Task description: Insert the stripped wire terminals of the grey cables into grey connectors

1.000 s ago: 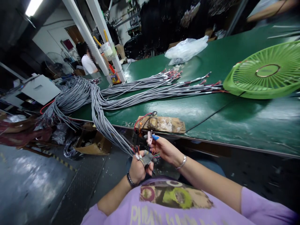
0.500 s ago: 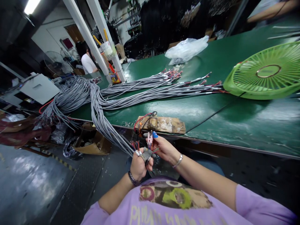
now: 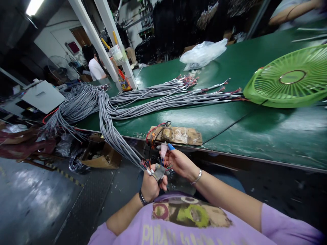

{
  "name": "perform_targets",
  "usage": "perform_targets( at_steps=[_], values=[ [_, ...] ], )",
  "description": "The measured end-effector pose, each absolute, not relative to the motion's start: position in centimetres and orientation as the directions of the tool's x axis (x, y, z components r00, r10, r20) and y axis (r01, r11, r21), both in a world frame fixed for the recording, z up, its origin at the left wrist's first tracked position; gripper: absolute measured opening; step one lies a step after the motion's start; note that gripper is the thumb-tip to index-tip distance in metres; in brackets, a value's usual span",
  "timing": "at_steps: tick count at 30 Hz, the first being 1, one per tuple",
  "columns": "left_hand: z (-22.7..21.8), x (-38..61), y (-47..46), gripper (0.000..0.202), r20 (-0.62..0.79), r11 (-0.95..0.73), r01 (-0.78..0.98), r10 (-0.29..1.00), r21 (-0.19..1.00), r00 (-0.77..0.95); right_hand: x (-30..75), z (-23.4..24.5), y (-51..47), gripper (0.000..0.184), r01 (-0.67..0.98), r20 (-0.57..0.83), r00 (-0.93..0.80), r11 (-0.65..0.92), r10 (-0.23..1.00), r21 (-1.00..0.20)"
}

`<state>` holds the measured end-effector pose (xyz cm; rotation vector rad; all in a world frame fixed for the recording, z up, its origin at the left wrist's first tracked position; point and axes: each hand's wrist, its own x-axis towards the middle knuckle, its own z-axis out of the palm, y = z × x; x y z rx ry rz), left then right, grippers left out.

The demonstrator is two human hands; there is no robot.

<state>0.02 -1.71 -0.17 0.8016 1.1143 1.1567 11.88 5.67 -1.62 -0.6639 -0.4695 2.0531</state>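
Note:
My left hand (image 3: 150, 183) is closed around the ends of several grey cables (image 3: 127, 148), with a worn grey cover over its thumb. Stripped thin coloured wires (image 3: 167, 168) fan out on both sides of that cover. Just above and to the right, my right hand (image 3: 180, 163) has its fingertips drawn together at the wires. One fingertip is blue and another is wrapped in pale material. A blue wire runs down from these fingertips; the exact pinch is partly hidden.
Along the green table (image 3: 270, 136) lie long bundles of grey cable (image 3: 153, 108). A wooden block (image 3: 178, 135) with wires sits at the near edge. Further off are a green fan cover (image 3: 291, 76), a plastic bag (image 3: 204, 54) and white posts (image 3: 89, 37). Two other people are beyond.
My right hand has turned slightly and shifted, its pale-wrapped finger now facing me. My left hand keeps its hold on the cables, with the wires fanned a little differently.

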Motion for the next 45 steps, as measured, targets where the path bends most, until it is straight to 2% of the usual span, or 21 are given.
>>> perform_targets(
  at_steps=[4, 7, 12, 14, 17, 19, 24, 29, 35, 39, 45],
  values=[
    [-0.3, 0.1, -1.7, 0.03, -0.254, 0.238, -0.311, 0.967, 0.92, -0.011, 12.0, -1.3, 5.5, 0.019, -0.634, -0.248, -0.418, -0.476, 0.874, -0.609],
    [-0.3, 0.1, -1.5, 0.029, -0.254, 0.234, -0.322, 0.967, 0.917, -0.021, 12.0, -1.4, 5.4, 0.022, -0.608, -0.227, -0.4, -0.443, 0.888, -0.659],
    [-0.2, 0.3, -1.1, 0.029, -0.249, 0.23, -0.339, 0.968, 0.912, -0.014, 12.0, -2.0, 5.6, 0.035, -0.464, -0.125, -0.154, -0.183, 0.98, -0.867],
    [-0.2, 0.3, -1.0, 0.028, -0.255, 0.236, -0.341, 0.967, 0.91, -0.011, 11.9, -2.0, 5.8, 0.038, -0.484, -0.138, -0.189, -0.214, 0.972, -0.849],
    [-0.3, 0.3, -0.9, 0.027, -0.257, 0.238, -0.337, 0.966, 0.911, -0.012, 11.6, -1.8, 6.0, 0.039, -0.591, -0.217, -0.362, -0.403, 0.906, -0.698],
    [-0.5, 0.4, -0.8, 0.026, -0.262, 0.244, -0.332, 0.965, 0.911, -0.011, 11.4, -1.6, 6.1, 0.035, -0.637, -0.256, -0.414, -0.479, 0.874, -0.604],
    [-0.8, 0.4, -0.7, 0.026, -0.293, 0.278, -0.326, 0.956, 0.904, 0.002, 11.0, -2.0, 6.4, 0.028, -0.7, -0.266, -0.381, -0.465, 0.885, -0.543],
    [-0.8, 0.2, -1.2, 0.027, -0.289, 0.272, -0.323, 0.957, 0.906, -0.003, 11.1, -2.4, 6.1, 0.032, -0.692, -0.27, -0.392, -0.476, 0.879, -0.543],
    [-0.7, 0.0, -2.2, 0.027, -0.256, 0.234, -0.333, 0.966, 0.913, -0.023, 11.8, -2.0, 5.6, 0.03, -0.65, -0.236, -0.492, -0.534, 0.838, -0.541],
    [-0.7, 0.0, -2.0, 0.026, -0.225, 0.198, -0.342, 0.973, 0.918, -0.041, 11.7, -1.8, 5.3, 0.022, -0.648, -0.193, -0.419, -0.441, 0.887, -0.621],
    [-0.5, 0.5, -1.4, 0.027, -0.226, 0.195, -0.346, 0.973, 0.918, -0.052, 11.6, -2.2, 5.3, 0.036, -0.549, -0.135, -0.253, -0.257, 0.958, -0.795]
  ],
)
